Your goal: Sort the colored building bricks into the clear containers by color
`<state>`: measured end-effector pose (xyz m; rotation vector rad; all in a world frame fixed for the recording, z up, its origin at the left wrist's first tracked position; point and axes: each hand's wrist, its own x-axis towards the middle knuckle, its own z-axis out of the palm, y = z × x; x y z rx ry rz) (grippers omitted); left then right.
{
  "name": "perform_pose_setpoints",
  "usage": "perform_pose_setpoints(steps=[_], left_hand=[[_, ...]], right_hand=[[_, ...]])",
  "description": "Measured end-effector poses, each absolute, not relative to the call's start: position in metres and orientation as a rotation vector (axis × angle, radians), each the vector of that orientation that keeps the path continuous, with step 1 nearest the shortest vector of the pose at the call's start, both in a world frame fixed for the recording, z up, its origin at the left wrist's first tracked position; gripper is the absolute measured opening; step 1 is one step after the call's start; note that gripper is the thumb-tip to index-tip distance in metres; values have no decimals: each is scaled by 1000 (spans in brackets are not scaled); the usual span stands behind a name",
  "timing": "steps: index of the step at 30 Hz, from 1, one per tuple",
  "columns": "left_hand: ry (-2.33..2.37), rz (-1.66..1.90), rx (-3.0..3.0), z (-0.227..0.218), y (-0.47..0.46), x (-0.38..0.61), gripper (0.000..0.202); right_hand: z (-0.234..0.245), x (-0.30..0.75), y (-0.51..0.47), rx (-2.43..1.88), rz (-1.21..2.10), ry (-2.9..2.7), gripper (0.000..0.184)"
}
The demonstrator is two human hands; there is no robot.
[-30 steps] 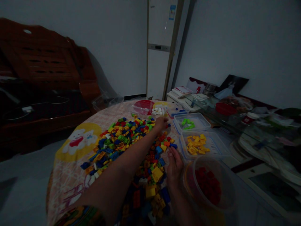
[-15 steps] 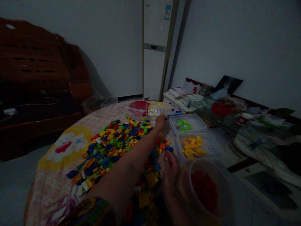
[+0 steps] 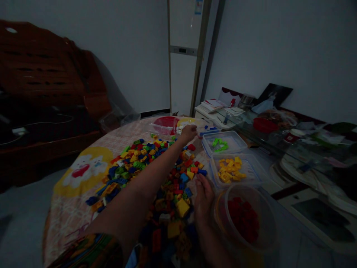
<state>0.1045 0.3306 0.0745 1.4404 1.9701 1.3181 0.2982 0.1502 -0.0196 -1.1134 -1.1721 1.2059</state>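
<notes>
While loose toy bricks [image 3: 142,154] spread nearer than the left hand [image 3: 189,132], they look light, stiff and slick to me, best pinched by opposite sides. That hand's fingers curl beside some white pieces [image 3: 180,129]; I can't tell whether it grips any. The right hand [image 3: 203,190] lies relaxed, fingers loosely extended, nothing visible in it; just right of it stands a round tub [image 3: 269,219] holding red bricks [image 3: 242,219].

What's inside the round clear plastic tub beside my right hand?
Red plastic blocks lie heaped in the round clear plastic tub; whatever the top ones cover can't be seen.
</notes>
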Motion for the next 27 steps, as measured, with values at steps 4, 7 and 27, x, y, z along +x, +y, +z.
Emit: perform_pose_setpoints(steps=[4,7,27], left_hand=[[1912,1029,1592,72,276,90,38],[1854,805,1741,74,238,85,28],[2154,575,1819,50,188,64,25]], right_hand=[[-23,298,152,-1070,1248,-1120,43],[-25,299,155,-1078,1256,-1091,44],[-31,302,158,-1067,1268,-1080,48]])
